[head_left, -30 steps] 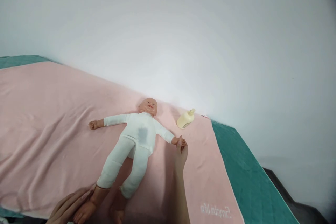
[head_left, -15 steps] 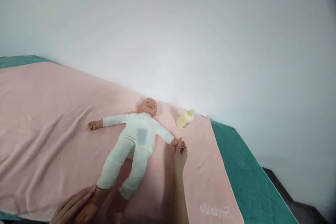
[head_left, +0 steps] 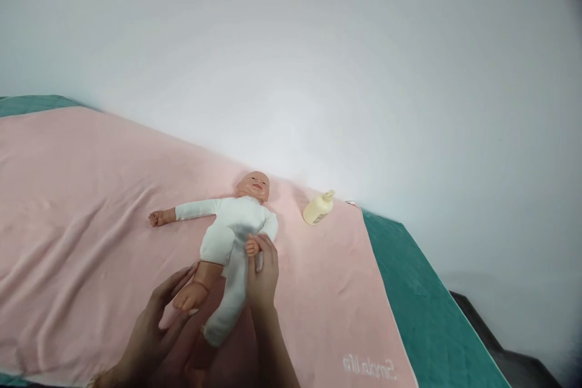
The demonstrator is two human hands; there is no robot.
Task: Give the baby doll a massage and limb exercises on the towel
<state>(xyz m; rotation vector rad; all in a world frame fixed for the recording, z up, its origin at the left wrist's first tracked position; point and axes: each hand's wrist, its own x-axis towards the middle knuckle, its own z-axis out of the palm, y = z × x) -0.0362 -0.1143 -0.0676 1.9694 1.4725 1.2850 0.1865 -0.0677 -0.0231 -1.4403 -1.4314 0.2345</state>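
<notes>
A baby doll (head_left: pixel 252 212) in a white suit lies on its back, head toward the wall. My left hand (head_left: pixel 166 309) cups the foot of the doll's leg on the left, fingers along one side of it and thumb under the foot. That leg is bent up toward the belly. My right hand (head_left: pixel 264 270) pinches the doll's hand on the right side and holds that arm folded over the belly. The doll's other arm stretches out to the left, and its other leg points down toward me, its foot in shadow.
A pale yellow pump bottle (head_left: pixel 318 208) stands right of the doll, near the wall (head_left: pixel 291 73). Under everything is a pink blanket (head_left: pixel 327 291) with folds at left, over a green quilted cover (head_left: pixel 422 291). A dark edge (head_left: pixel 482 327) shows at far right.
My left hand has moved up and right, bending the doll's leg toward its belly. My right hand has brought the doll's outstretched arm leftward across the body.
</notes>
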